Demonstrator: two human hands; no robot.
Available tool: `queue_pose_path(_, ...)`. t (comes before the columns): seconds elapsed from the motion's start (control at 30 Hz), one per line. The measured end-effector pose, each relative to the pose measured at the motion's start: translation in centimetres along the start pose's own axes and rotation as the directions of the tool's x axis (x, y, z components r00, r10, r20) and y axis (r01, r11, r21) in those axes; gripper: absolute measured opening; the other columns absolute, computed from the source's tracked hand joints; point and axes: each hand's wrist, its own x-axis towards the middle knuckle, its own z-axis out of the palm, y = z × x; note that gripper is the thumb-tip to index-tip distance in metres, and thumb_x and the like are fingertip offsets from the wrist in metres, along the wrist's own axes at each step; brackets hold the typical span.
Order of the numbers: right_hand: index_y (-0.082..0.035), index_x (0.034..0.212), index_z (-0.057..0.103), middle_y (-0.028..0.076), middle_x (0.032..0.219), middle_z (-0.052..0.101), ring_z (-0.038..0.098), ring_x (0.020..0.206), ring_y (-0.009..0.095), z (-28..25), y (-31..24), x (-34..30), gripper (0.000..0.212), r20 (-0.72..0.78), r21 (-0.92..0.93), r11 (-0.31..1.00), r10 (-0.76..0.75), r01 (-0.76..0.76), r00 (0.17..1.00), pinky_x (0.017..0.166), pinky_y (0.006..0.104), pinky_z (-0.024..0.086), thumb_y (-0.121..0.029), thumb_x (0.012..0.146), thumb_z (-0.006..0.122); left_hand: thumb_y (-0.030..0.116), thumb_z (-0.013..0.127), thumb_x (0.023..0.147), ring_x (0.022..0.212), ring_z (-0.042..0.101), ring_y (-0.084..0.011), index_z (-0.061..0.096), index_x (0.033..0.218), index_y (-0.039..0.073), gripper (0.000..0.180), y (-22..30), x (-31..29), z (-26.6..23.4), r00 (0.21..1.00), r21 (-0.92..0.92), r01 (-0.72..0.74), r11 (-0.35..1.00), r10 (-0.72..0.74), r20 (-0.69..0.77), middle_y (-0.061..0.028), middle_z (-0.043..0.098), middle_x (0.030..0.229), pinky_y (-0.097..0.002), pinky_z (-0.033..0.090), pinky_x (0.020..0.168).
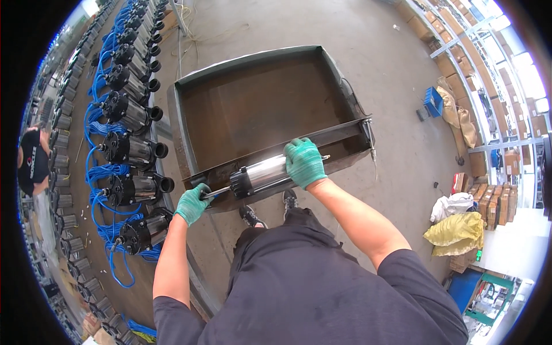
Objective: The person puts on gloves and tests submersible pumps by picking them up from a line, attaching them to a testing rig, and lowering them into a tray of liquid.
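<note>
Item held: a cylindrical pump body of polished steel with a black end cap (261,174), lying on its side across the near rim of the trough, black cap toward the person's left.
Protruding part: a thin metal shaft (217,191) runs out of the black cap to the left; a short rod tip shows at the right end, past the right hand.
Left hand (192,203): in a green knitted glove, fingers closed around the outer end of the thin shaft.
Right hand (304,163): in a matching green glove, wrapped over the top of the steel cylinder near its right end, gripping it.
Hands relative to each other: well apart, one at each end of the pump body.
Support: a large open rectangular trough of dark, rusty sheet metal (259,103), standing on the concrete floor just in front of the person; its inside looks dark and bare.
Person: black shirt, bare forearms, black shoes (250,215) visible under the trough's near edge.
Left of trough: a long row of similar steel-and-black pumps (133,150) laid side by side, with coils of blue cable (112,172) beside them.
Far left: another person in a black top (33,161), partly cut by the picture's edge.
Right side: shelving with brown cardboard boxes (494,195), a yellow sack (457,233), a blue crate (433,100).
</note>
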Motion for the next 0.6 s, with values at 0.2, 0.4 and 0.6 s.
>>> queue_pose_path(0.2, -0.011, 0.084, 0.066, 0.010, 0.089, 0.066, 0.064, 0.088, 0.035, -0.6, -0.4, 0.0, 0.006, 0.032, -0.018, 1.000, 0.009, -0.008, 0.999, 0.078, 0.0468, 0.053, -0.011, 0.078, 0.068, 0.001, 0.075, 0.088, 0.089, 0.075, -0.0343, 0.074, 0.115, 0.009, 0.029, -1.1, -1.0, 2.4, 0.951, 0.116, -0.172, 0.978, 0.195, -0.241, -0.0158, 0.077, 0.100, -0.0390, 0.059, 0.079)
queue_pose_path(0.4, -0.007, 0.095, 0.070, 0.013, 0.100, 0.068, 0.065, 0.098, 0.036, -2.1, -0.7, 0.2, 0.014, 0.109, 0.104, 0.991, 0.079, -0.090, 0.991, 0.086, 0.0481, 0.053, -0.012, 0.082, 0.070, -0.007, 0.074, 0.089, 0.098, 0.073, -0.0168, 0.069, 0.133, 0.009, 0.047, -1.7, -1.5, 3.5, 0.935, -0.021, -0.136, 0.990, 0.122, -0.334, -0.0080, 0.076, 0.113, -0.0314, 0.058, 0.088)
queue_pose_path(0.6, -0.003, 0.111, 0.069, 0.020, 0.113, 0.068, 0.066, 0.105, 0.039, -4.2, 11.5, -4.1, 0.024, -0.257, 0.361, 0.799, 0.581, -0.481, 0.772, 0.095, 0.0479, 0.053, -0.021, 0.095, 0.068, -0.003, 0.085, 0.082, 0.105, 0.065, -0.0179, 0.054, 0.151, 0.012, 0.077, 1.6, -4.4, 3.0, 0.917, -0.283, -0.118, 0.952, -0.005, -0.398, -0.0052, 0.066, 0.122, -0.0321, 0.055, 0.094)
